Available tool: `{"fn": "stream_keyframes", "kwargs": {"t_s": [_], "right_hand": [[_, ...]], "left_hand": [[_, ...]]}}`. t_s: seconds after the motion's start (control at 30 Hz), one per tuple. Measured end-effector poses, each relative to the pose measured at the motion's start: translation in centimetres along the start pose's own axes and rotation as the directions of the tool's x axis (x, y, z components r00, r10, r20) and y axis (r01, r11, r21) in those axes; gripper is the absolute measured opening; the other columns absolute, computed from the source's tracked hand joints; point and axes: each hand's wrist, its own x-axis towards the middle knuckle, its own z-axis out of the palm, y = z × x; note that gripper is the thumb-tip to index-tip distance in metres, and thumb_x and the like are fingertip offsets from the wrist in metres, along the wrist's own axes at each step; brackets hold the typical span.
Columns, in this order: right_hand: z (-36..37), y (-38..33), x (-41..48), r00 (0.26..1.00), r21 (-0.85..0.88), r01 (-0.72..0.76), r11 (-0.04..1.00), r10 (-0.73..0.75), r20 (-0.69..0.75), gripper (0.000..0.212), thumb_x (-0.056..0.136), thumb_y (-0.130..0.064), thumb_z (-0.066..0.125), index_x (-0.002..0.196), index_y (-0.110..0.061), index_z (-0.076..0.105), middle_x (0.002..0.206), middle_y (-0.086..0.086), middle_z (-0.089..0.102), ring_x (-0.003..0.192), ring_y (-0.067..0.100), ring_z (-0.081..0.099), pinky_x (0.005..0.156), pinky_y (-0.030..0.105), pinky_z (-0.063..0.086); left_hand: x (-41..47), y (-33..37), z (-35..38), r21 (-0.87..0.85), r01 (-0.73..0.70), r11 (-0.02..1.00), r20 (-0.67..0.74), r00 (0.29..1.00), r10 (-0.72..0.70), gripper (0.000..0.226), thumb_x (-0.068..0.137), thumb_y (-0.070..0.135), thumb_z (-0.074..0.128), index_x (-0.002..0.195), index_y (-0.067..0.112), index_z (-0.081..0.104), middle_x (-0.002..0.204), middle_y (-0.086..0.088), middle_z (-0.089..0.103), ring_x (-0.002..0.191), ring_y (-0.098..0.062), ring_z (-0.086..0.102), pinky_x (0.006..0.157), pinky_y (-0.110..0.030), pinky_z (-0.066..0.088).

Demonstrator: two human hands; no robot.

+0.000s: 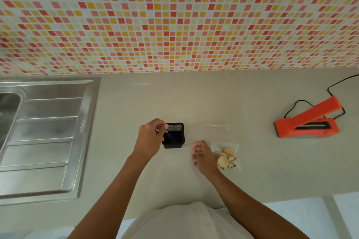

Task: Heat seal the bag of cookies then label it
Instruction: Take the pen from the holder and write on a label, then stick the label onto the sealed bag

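Observation:
A clear bag of cookies [226, 158] lies flat on the beige counter [252, 161], right of centre. My right hand [203, 156] rests just left of the bag, fingers loosely curled, with something small and pale between the fingertips that I cannot identify. My left hand [151, 137] pinches a pen [168, 133] with a blue tip, held over the black mesh pen holder [173, 136]. The orange heat sealer [308, 121] sits at the right with its arm raised, well away from both hands.
A steel sink with drainboard [44, 137] fills the left side. The sealer's black cord [334, 87] loops toward the back right. A thin clear strip [218, 125] lies behind the bag. The mosaic tile wall [174, 21] rises behind the counter, whose front edge is near my body.

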Motion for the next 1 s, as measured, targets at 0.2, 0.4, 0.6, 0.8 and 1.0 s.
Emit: {"fn": "stream_keyframes", "kwargs": {"t_s": [0.2,0.4,0.6,0.8,1.0], "right_hand": [[0.1,-0.9,0.2,0.997,0.123,-0.081,0.989,0.082,-0.004,0.052,0.075,0.021,0.021,0.096,-0.013,0.055,0.087,0.010,0.055,0.062,0.017,0.055,0.043,0.025,0.042],[-0.1,-1.2,0.2,0.990,0.168,-0.134,0.977,0.139,-0.020,0.042,0.084,0.018,0.025,0.095,-0.011,0.053,0.085,0.012,0.052,0.060,0.019,0.056,0.044,0.027,0.042],[-0.5,-1.2,0.0,0.985,0.198,-0.161,0.967,0.171,-0.032,0.041,0.079,0.019,0.019,0.090,-0.010,0.046,0.075,0.008,0.050,0.048,0.016,0.050,0.042,0.025,0.034],[-0.8,-1.2,0.1,0.982,0.168,-0.174,0.970,0.183,-0.040,0.037,0.078,0.019,0.023,0.089,-0.010,0.045,0.076,0.012,0.053,0.049,0.018,0.050,0.042,0.030,0.035],[-1.1,-1.6,0.1,0.984,0.112,-0.175,0.978,0.178,-0.016,0.036,0.078,0.018,0.023,0.087,-0.011,0.043,0.076,0.010,0.053,0.052,0.021,0.048,0.042,0.029,0.036]], "left_hand": [[0.1,-0.8,0.7,0.086,0.037,0.996,0.015,0.999,-0.038,0.010,0.095,0.021,0.059,0.090,0.017,0.067,0.074,0.004,0.067,0.055,-0.014,0.063,0.063,-0.033,0.055],[-0.2,-0.7,0.7,0.250,0.049,0.967,-0.059,0.998,-0.035,0.018,0.093,0.036,0.060,0.105,0.022,0.063,0.084,0.008,0.069,0.071,-0.018,0.065,0.066,-0.031,0.054],[-2.4,0.6,1.3,0.148,-0.087,0.985,-0.072,0.992,0.099,0.010,0.092,0.029,0.063,0.087,0.021,0.061,0.064,0.009,0.062,0.053,-0.008,0.055,0.053,-0.015,0.041],[-4.7,-2.3,5.6,0.267,-0.137,0.954,0.468,0.884,-0.004,0.015,0.093,0.028,0.058,0.100,0.018,0.067,0.089,0.001,0.070,0.066,-0.008,0.057,0.067,-0.024,0.053],[-4.2,-4.6,10.0,0.121,0.152,0.981,0.457,0.869,-0.191,0.014,0.096,0.019,0.056,0.103,0.011,0.065,0.087,-0.003,0.069,0.046,-0.009,0.063,0.044,-0.017,0.046]]}}
